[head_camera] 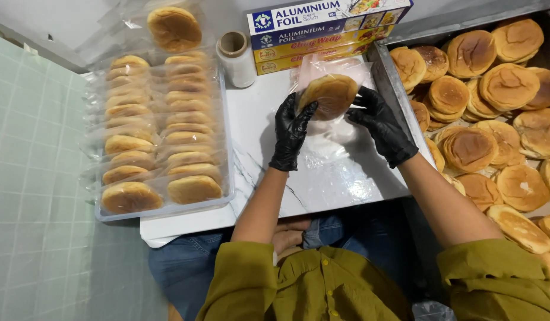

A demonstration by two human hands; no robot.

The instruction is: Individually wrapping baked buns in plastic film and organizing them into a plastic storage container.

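Both my hands wear black gloves and hold one golden-brown bun (pixel 329 95) that sits inside a clear plastic bag (pixel 322 66) above a white marble board (pixel 257 119). My left hand (pixel 291 129) grips the bun's left side. My right hand (pixel 379 122) pinches the bag at the bun's right edge. More clear plastic (pixel 331 148) lies crumpled on the board under the bun.
A clear tray (pixel 224 119) at the left holds two rows of bagged buns, with one bagged bun (pixel 174 27) above it. A metal tray (pixel 389 83) at the right is piled with unwrapped buns (pixel 500 113). A film roll (pixel 236 56) and blue and yellow wrap boxes (pixel 322 27) stand behind.
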